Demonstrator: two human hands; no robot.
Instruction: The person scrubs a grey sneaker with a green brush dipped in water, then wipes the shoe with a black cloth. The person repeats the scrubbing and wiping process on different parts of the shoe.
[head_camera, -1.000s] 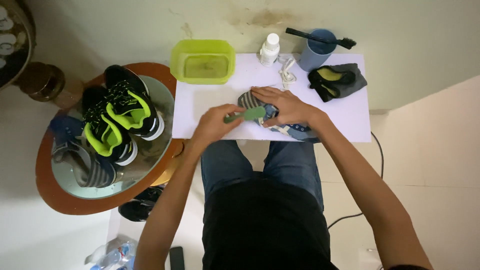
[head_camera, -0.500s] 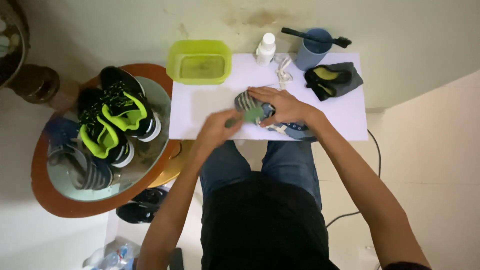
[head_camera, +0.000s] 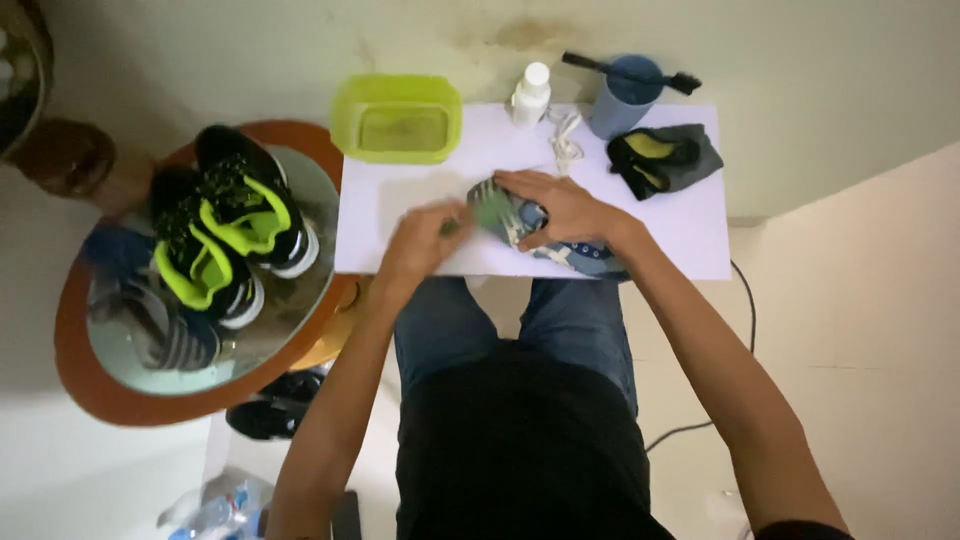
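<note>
Our right hand (head_camera: 560, 205) clamps down on a grey-blue shoe (head_camera: 545, 235) lying at the white worktop's (head_camera: 420, 215) near edge, while our left hand (head_camera: 420, 240) closes on a green brush (head_camera: 490, 210), blurred against the toe. We judge scrubbing underway; next calls for steady strokes. The shoe looks striped, laceless.

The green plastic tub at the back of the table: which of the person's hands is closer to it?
Left. The left hand is just in front of the green tub, slightly to its right. The right hand lies farther right, resting on the shoe.
</note>
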